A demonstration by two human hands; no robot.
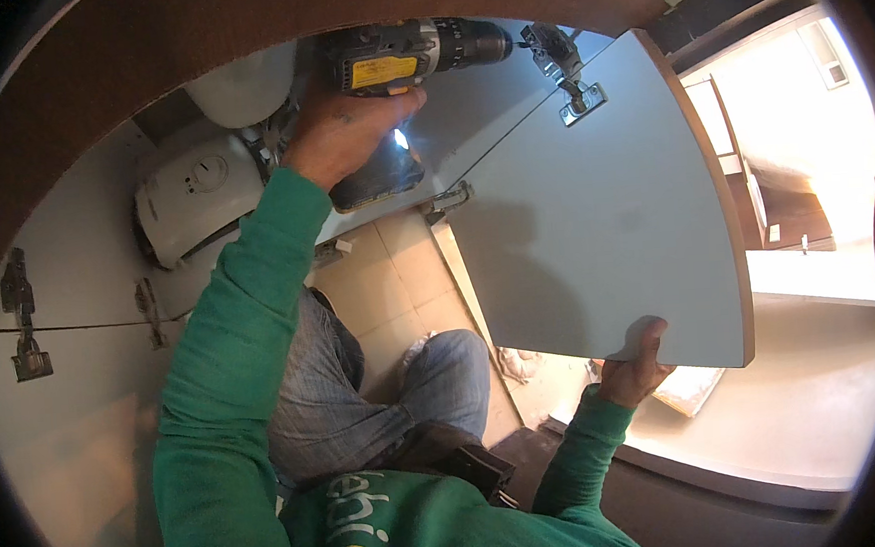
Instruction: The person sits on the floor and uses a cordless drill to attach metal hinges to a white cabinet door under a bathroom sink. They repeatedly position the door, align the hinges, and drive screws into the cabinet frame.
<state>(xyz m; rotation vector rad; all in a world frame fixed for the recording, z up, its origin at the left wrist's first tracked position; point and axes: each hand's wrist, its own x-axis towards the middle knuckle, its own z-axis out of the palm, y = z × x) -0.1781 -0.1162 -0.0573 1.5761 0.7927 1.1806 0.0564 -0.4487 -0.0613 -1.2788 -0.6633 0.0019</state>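
Observation:
My left hand [344,134] is wrapped around the grip of a cordless drill [464,43], which points to the right with its work light on. The drill's tip meets or nearly meets the upper hinge [552,54] inside a cabinet; I cannot tell whether it touches. That hinge joins the cabinet side to a pale swung-out cabinet door [605,233] with a brown edge. The door's free lower corner is gripped by my right hand [639,366], thumb on its pale face and fingers behind. A second hinge [448,201] sits at the door's other end.
A white appliance with a round dial [209,171] is inside the cabinet at left, below a white rounded basin underside [246,85]. Another door with hinges [28,319] hangs at far left. The brown countertop edge [145,81] arches overhead. A pale surface [765,384] lies at right.

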